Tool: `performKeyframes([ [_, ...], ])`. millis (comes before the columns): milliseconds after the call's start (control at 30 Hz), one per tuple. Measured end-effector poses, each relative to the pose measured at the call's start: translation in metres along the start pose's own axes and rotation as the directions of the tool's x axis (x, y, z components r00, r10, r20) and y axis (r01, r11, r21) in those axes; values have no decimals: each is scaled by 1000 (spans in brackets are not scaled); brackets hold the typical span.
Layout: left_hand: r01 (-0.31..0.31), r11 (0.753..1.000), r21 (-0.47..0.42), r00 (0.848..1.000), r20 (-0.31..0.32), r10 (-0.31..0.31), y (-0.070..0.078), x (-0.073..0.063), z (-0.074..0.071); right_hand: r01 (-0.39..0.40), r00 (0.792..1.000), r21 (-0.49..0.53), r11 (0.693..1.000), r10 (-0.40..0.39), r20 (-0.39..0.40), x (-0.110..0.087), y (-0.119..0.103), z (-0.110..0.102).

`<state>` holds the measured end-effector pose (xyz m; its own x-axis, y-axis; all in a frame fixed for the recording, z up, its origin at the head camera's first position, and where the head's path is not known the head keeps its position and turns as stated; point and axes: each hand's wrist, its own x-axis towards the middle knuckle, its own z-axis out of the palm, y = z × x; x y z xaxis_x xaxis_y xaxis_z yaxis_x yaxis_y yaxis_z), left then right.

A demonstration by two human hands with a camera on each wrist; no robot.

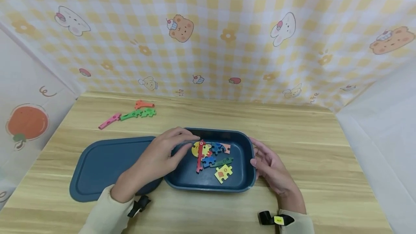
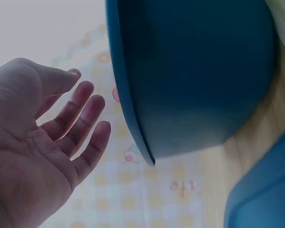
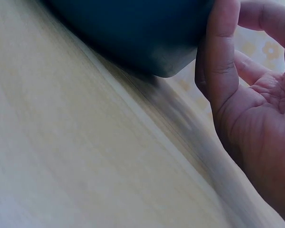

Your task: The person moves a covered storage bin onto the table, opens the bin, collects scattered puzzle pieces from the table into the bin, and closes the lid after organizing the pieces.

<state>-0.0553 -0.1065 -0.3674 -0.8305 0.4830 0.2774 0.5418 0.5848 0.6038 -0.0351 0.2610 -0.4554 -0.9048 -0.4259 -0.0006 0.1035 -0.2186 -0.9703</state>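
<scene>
A dark blue box (image 1: pixel 209 187) without a lid on it stands on the table, with several flat puzzle-like pieces inside. Among them are a long red piece (image 1: pixel 199 158), a yellow piece (image 1: pixel 223 173), a blue piece (image 1: pixel 208 161) and a dark green piece (image 1: pixel 224 161). My left hand (image 1: pixel 165 151) hovers over the box's left end, fingertips close to the red piece; in the left wrist view its loosely bent fingers (image 2: pixel 88 111) hold nothing visible. At the box's right end my right hand (image 1: pixel 271 165) grips the rim, its thumb (image 3: pixel 223 52) against the box.
A blue lid (image 1: pixel 100 169) lies flat left of the box, partly under my left forearm. Farther back left are a pink piece (image 1: pixel 109 121), green pieces (image 1: pixel 131 115) and an orange piece (image 1: pixel 144 104). A checked cloth (image 1: pixel 208 46) hangs behind the wooden table (image 1: pixel 308 136).
</scene>
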Motion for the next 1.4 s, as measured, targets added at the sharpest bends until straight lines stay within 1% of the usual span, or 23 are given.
performKeyframes([
  [100, 22, 999, 26, 1000, -23, -21, -7, -5, -3, -11, 1000, 12, 1000, 11, -7, 0, 4, 2],
  [167, 34, 999, 34, 999, -26, -33, -12, -8, -5, -23, 1000, 21, 1000, 23, -11, -1, 6, 3],
  [267, 34, 998, 58, 999, -28, -32, -22, -12, -10, -30, 999, 33, 999, 30, -20, -3, 8, 6],
  [333, 36, 997, 66, 999, -25, -35, -30, -14, -14, -24, 999, 39, 999, 25, -21, -4, 8, 6],
  [433, 57, 994, 98, 998, -41, -53, -42, -13, -22, -15, 1000, 36, 999, 15, -9, -4, 6, 6],
  [600, 97, 983, 158, 994, -61, -88, -63, -4, -34, -16, 1000, 28, 999, 17, -7, -4, 3, 5],
  [700, 126, 971, 205, 992, -52, -118, -76, 3, -39, -13, 1000, 23, 1000, 13, -7, -4, 2, 4],
  [833, 165, 957, 237, 986, -30, -162, -93, 9, -44, -10, 1000, 24, 1000, 10, 3, -4, 1, 2],
  [967, 164, 953, 257, 986, -10, -167, -109, 12, -47, -24, 1000, 33, 999, 24, -1, -4, 0, 1],
  [1067, 159, 953, 258, 986, 15, -168, -119, 18, -47, -24, 1000, 21, 999, 24, -9, -4, -1, 1],
  [1167, 184, 950, 251, 977, 55, -204, -126, 26, -46, -14, 1000, 3, 1000, 14, -19, -4, -3, 1],
  [1233, 219, 942, 254, 966, 81, -246, -131, 30, -46, -9, 1000, -4, 1000, 9, -20, -3, -3, 1],
  [1333, 261, 925, 276, 948, 108, -300, -138, 32, -45, -12, 1000, 3, 1000, 12, -25, -2, -3, 0],
  [1400, 271, 917, 291, 942, 114, -315, -142, 32, -46, -10, 1000, 8, 1000, 10, -15, -1, -2, 0],
])
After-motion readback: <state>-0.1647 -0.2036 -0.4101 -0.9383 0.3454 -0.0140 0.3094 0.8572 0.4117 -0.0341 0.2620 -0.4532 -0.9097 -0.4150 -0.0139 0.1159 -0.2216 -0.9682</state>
